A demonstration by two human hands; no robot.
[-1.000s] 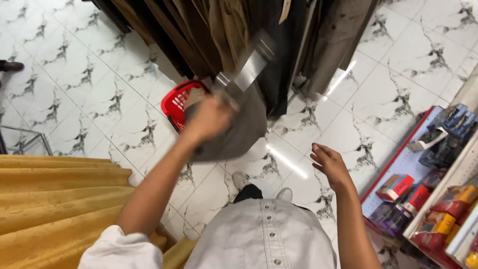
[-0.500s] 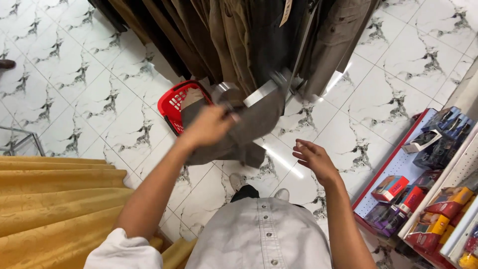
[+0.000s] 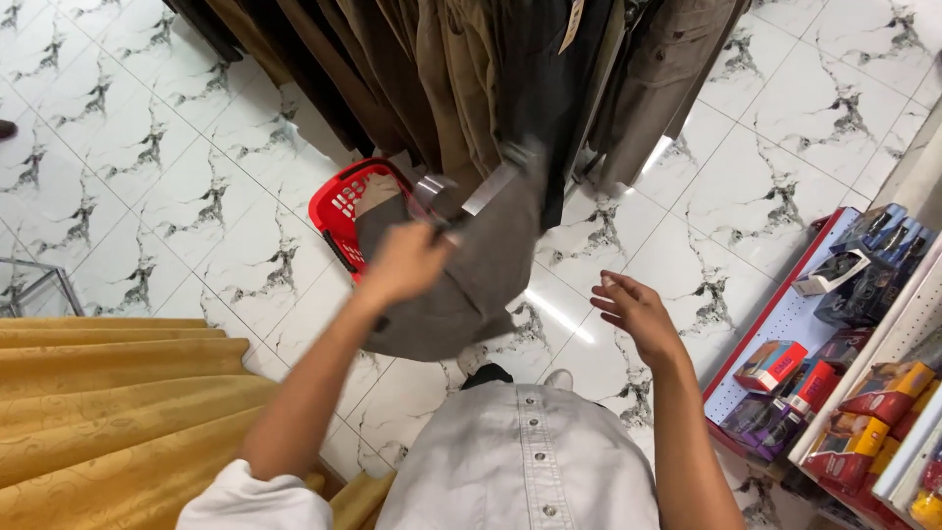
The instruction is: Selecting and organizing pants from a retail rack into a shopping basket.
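Left hand point(image 3: 407, 263) gripping grey trousers point(image 3: 471, 280) fingers clamped, hanging over white marble-tiled floor point(image 3: 177, 196), right hand point(image 3: 636, 314) hovering fingers apart, red basket point(image 3: 343, 201) sitting below clothes rack point(image 3: 471, 79), shelf of boxes point(image 3: 844, 344) standing right.

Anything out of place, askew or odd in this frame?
Mostly tidy. One oddity: a red basket sits tipped on the tiled floor under the hanging trousers, with cloth spilling from it. The left hand grips grey trousers on a hanger; the right hand is open and empty.
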